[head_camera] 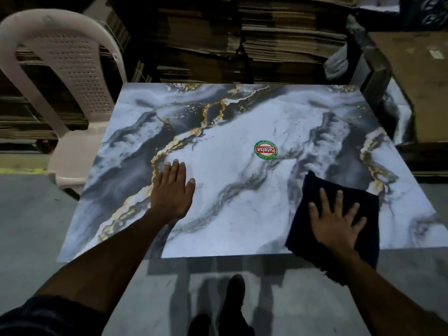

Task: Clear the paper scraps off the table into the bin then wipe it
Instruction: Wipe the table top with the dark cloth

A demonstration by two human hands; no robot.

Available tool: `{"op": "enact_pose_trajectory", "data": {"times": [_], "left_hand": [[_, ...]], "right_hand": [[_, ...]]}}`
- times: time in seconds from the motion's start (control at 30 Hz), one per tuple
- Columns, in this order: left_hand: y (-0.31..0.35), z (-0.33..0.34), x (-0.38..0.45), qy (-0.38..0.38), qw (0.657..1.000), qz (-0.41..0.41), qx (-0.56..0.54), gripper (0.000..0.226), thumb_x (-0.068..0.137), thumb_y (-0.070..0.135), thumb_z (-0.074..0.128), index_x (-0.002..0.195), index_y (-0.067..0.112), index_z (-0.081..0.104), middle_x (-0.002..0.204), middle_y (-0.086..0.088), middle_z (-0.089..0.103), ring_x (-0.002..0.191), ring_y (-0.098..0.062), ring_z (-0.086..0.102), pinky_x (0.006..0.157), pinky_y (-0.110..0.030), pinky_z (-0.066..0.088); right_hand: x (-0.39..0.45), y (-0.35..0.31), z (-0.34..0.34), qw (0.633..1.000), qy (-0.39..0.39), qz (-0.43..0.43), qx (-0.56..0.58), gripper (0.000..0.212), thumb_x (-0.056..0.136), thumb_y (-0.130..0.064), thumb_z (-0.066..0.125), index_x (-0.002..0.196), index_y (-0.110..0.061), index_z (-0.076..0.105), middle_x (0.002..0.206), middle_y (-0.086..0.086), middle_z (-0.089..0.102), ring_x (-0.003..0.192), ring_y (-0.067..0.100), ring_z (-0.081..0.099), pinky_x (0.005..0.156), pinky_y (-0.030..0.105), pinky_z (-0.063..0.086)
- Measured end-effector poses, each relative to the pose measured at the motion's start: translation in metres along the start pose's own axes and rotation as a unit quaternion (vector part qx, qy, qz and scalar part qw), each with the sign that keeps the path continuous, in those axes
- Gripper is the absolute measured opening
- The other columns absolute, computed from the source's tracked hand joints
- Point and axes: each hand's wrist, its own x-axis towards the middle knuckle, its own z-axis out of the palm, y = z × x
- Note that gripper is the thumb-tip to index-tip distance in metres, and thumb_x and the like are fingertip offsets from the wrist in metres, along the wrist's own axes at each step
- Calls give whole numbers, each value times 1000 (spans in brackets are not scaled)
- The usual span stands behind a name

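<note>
The marble-patterned table (242, 195) fills the middle of the view, with a round red and green sticker (266, 150) on it. No paper scraps show on its top and no bin is in view. A dark blue cloth (322, 190) lies at the table's near right corner, hanging a little over the front edge. My right hand (337, 221) presses flat on the cloth with spread fingers. My left hand (173, 190) rests flat on the bare tabletop left of centre, fingers straight and together.
A pale plastic chair (60, 76) stands at the table's far left corner. Stacks of flattened cardboard (266, 40) rise behind the table. A brown board on a stack (419, 83) sits at the far right. Grey floor and my shoes (232, 301) lie below the front edge.
</note>
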Motion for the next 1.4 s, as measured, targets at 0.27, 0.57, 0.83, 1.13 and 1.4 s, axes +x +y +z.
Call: {"op": "enact_pose_trajectory", "data": {"times": [0.27,0.57,0.83,1.13,1.4], "left_hand": [[-5,11,-24,-1,1000,0,9,80,89,53,-6,155,11,12,163,-13,7,151,-29,5,121,-45,1],[-4,14,-18,-35,999,4,14,65,101,47,9,156,12,1,163,-12,-5,150,-30,-6,121,-46,-4],[-8,3,-1,64,997,11,39,43,93,39,25,107,9,52,117,-15,55,109,-37,46,93,-48,37],[-8,-8,89,70,997,-34,-29,48,94,39,32,131,10,44,139,-18,45,125,-40,44,104,-51,36],[-10,-8,148,58,995,-76,-5,64,95,43,24,144,4,36,152,-21,35,142,-38,29,115,-50,22]], "right_hand": [[-146,-122,74,936,26,-342,-78,59,89,-63,36,145,-43,39,156,5,35,139,51,32,109,67,16],[-21,-34,20,996,5,-75,-39,63,93,-70,12,150,-50,-7,164,-5,-12,149,41,-9,117,62,-2],[-100,-137,63,947,41,-312,-70,61,91,-62,30,148,-42,35,159,8,27,143,52,20,110,72,13],[52,-138,17,914,63,-380,-125,62,90,-67,23,148,-46,30,160,2,25,143,48,26,113,66,19],[139,-177,-16,944,49,-312,-98,61,94,-63,20,152,-44,18,164,6,12,146,51,9,113,69,9]]}}
